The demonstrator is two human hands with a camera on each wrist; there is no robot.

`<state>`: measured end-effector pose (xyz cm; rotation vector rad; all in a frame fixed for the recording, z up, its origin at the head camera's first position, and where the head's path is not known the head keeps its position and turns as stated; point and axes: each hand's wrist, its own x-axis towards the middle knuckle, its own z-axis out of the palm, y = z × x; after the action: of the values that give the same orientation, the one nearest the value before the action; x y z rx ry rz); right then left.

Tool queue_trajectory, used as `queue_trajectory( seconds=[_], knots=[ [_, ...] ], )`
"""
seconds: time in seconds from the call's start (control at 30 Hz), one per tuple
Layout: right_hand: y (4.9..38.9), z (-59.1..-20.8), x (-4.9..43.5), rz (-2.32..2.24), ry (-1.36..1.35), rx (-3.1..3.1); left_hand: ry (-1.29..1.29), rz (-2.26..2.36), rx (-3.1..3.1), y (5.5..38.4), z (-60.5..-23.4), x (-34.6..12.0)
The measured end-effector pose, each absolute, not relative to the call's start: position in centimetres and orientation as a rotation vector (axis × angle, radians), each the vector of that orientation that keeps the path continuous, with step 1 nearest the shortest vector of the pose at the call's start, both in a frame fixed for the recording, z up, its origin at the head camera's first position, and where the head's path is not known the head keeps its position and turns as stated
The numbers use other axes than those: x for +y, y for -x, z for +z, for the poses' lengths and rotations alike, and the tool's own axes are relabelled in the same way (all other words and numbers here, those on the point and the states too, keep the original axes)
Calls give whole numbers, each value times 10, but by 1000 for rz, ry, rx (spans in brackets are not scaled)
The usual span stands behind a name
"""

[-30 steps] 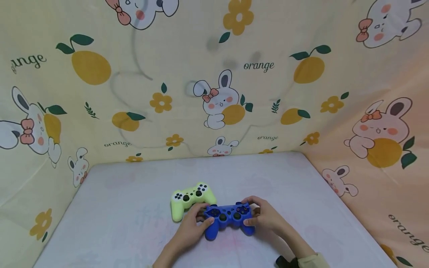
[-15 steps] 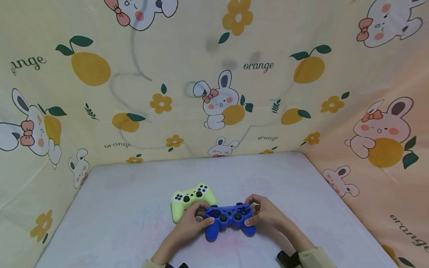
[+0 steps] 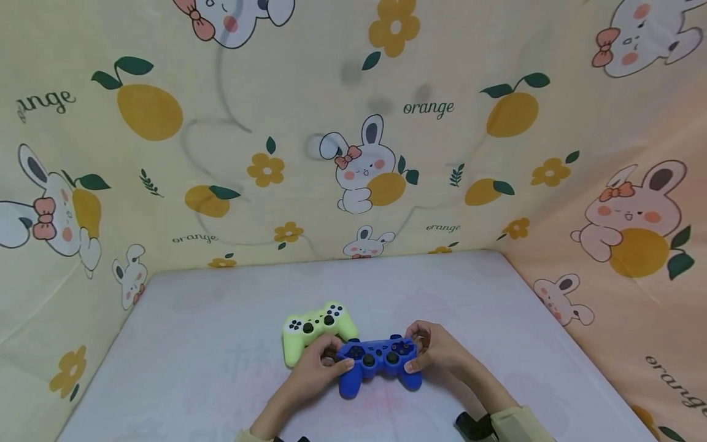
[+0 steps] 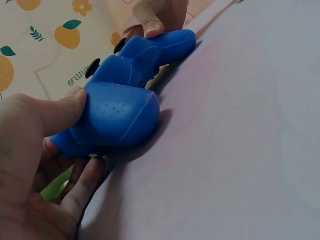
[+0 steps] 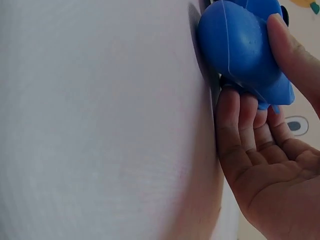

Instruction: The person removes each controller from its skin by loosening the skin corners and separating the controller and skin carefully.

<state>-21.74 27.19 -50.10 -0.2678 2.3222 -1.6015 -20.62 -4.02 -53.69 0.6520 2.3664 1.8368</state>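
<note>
A blue game controller (image 3: pixel 378 359) with black thumbsticks is held between both hands, close over the white tabletop. My left hand (image 3: pixel 315 370) grips its left side, thumb on top by the left handle and fingers tucked beneath. On the other side, my right hand (image 3: pixel 436 351) holds the right end, its thumb on the right handle. In the right wrist view, the fingers (image 5: pixel 248 120) curl under the blue shell. Just behind and to the left lies a yellow-green game controller (image 3: pixel 315 322), face up, partly covered by my left hand.
The white tabletop (image 3: pixel 210 344) reaches back to a cloth wall (image 3: pixel 298 135) printed with rabbits and oranges. Another cloth side (image 3: pixel 624 307) rises along the right edge. A black strap piece (image 3: pixel 473 426) sits at the right wrist.
Almost nothing differs; both hands keep their hold on the blue controller, which sits a touch lower and further right in the view than a second ago.
</note>
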Motion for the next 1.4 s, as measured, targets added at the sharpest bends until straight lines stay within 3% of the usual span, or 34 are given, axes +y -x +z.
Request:
queue_trajectory(
  seconds=[0.53, 0.93, 1.4],
  knots=[
    [214, -503, 268, -1612, 209, 2422, -530, 1857, 2403, 197, -529, -39],
    [210, -505, 270, -1647, 186, 2384, -807, 1738, 2401, 215, -533, -43],
    [205, -504, 272, -1690, 162, 2341, -793, 1712, 2297, 222, -529, -44]
  ],
)
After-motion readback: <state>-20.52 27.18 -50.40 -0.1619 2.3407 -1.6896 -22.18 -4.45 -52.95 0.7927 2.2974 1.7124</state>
